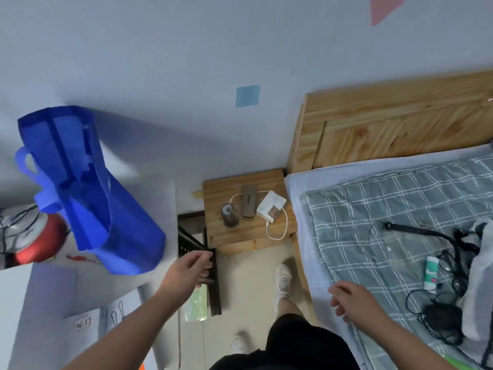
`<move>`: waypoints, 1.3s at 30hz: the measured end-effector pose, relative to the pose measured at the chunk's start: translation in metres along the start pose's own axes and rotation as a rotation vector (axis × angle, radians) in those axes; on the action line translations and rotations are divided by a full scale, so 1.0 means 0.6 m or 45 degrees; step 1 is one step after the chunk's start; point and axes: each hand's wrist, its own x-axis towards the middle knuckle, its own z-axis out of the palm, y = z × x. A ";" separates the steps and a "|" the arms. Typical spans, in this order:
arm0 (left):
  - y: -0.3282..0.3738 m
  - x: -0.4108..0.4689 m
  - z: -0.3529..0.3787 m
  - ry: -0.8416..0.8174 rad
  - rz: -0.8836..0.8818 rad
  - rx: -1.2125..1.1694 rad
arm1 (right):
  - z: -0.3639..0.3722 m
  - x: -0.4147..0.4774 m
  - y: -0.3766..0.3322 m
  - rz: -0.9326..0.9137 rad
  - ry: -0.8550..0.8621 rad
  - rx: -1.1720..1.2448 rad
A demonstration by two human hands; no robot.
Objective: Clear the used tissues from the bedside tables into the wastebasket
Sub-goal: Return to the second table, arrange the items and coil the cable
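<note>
Your left hand (190,265) loose, holds nothing, just beside black rack (214,292). Your right hand (349,297) loose too, over bed (373,209) edge. White tissue pack (270,206) (used or not, can't tell) lies on wooden bedside table (240,236).

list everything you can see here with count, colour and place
wooden bedside table: 1, light pine, between wall and bed
dark cylindrical container: 1, brown-black, table left
flat rectangular device: 1, grey-brown, table middle
white paper packet: 1, white with brown patch, table right
thin charging cable: 1, white, looped over table front
blue fabric tote bag: 1, on white surface, left
round red pot: 1, far left
dark slatted frame: 1, black-brown, floor left of table
checked quilt: 1, grey-green, on bed
white-and-green tube: 1, on quilt
black cables: tangle, count unclear, on quilt
left hand: by the frame, grip unclear
right hand: over bed edge, holding nothing
</note>
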 end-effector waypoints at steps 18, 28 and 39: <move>0.090 0.293 0.105 0.059 -0.359 -0.118 | -0.016 0.402 -0.324 -0.115 -0.287 -0.222; 0.020 0.454 0.216 -0.139 -0.334 0.007 | 0.144 0.600 -0.294 -0.016 -0.126 -0.420; 0.025 0.626 0.340 -0.023 -0.049 0.486 | 0.275 0.706 -0.249 0.088 0.230 -0.440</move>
